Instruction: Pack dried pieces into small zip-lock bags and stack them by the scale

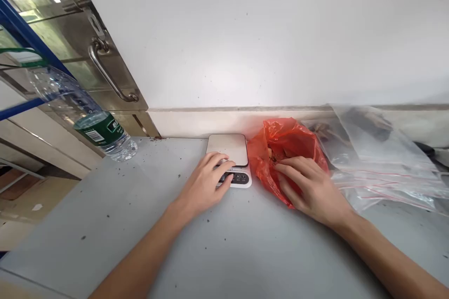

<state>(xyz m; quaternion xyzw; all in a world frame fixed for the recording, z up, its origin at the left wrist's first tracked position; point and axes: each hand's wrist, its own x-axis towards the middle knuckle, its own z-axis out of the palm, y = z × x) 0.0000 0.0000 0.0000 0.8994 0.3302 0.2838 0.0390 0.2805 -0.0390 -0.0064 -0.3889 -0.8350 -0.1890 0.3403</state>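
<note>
A small kitchen scale (pixel 227 147) with a steel platform sits on the grey table (pixel 115 210) near the wall. My left hand (pixel 206 182) rests on its front panel, fingers loosely curled, fingertips on the buttons, holding nothing. An orange-red plastic bag (pixel 280 142) lies just right of the scale, its mouth open toward me. My right hand (pixel 308 187) lies on the bag's front edge, fingers stretched toward the opening and touching brownish contents inside.
Clear zip bags (pixel 379 163) with red seal lines are piled at the right. A plastic water bottle (pixel 87 119) with a green label stands at the table's left back corner. A steel cabinet door with a handle (pixel 105 72) is beyond it. Dark crumbs dot the table.
</note>
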